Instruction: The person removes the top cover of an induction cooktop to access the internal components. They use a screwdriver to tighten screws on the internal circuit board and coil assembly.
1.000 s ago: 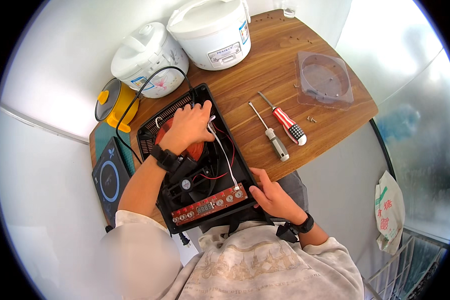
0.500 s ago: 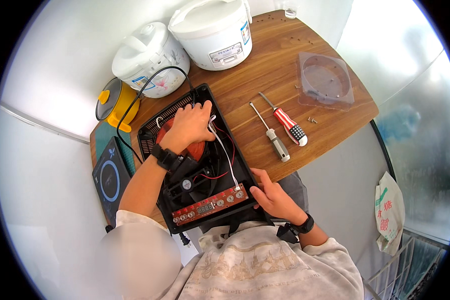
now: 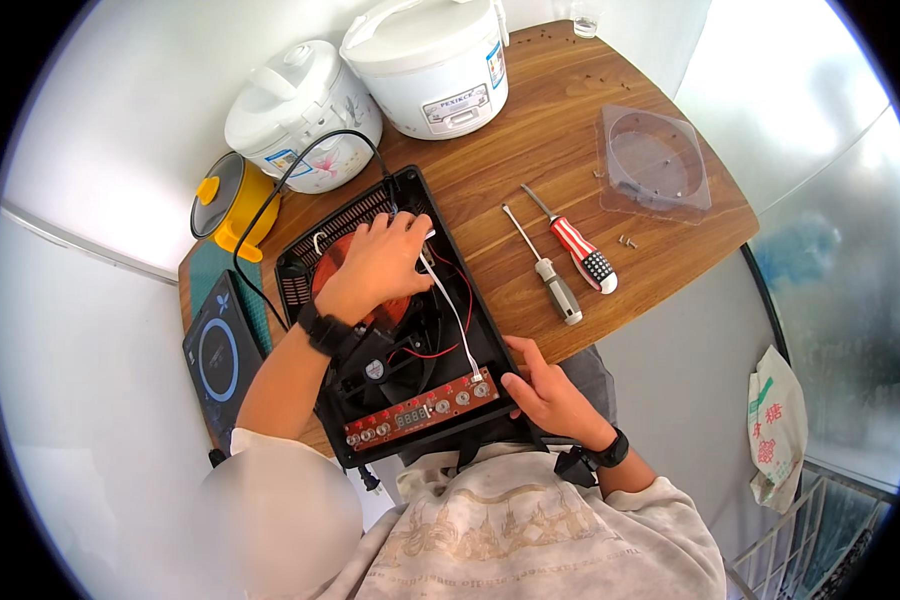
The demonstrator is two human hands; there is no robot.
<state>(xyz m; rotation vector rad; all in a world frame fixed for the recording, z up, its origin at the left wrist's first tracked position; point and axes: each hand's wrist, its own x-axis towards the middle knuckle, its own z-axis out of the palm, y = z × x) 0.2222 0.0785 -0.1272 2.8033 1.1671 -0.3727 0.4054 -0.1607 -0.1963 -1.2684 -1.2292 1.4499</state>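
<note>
An opened induction cooker's black housing [image 3: 480, 325] rests tilted at the table's front edge, partly over my lap. Inside are a copper-red coil [image 3: 331, 262], a black cooling fan [image 3: 375, 370] and a red-brown control board [image 3: 420, 411]. From that board a white cable [image 3: 457, 310] runs up to beside my left hand [image 3: 378, 262]. My left fingers are curled down over the coil's far right side; what they grip beneath is hidden. With the thumb on top and fingers under the rim, my right hand [image 3: 547, 395] holds the housing's near right edge.
Right of the housing lie a grey-handled screwdriver [image 3: 553, 287], a flag-patterned screwdriver [image 3: 592, 263], loose screws [image 3: 627, 241] and a clear plastic tray [image 3: 655, 165]. Two white rice cookers [image 3: 430, 80], a yellow pot [image 3: 240, 205] and a black glass cooktop panel [image 3: 218, 350] stand or lean behind and left.
My left hand has shifted slightly to the right over the coil, and the white cable's upper end has moved with it. More of the fan now shows. My right hand stays on the rim.
</note>
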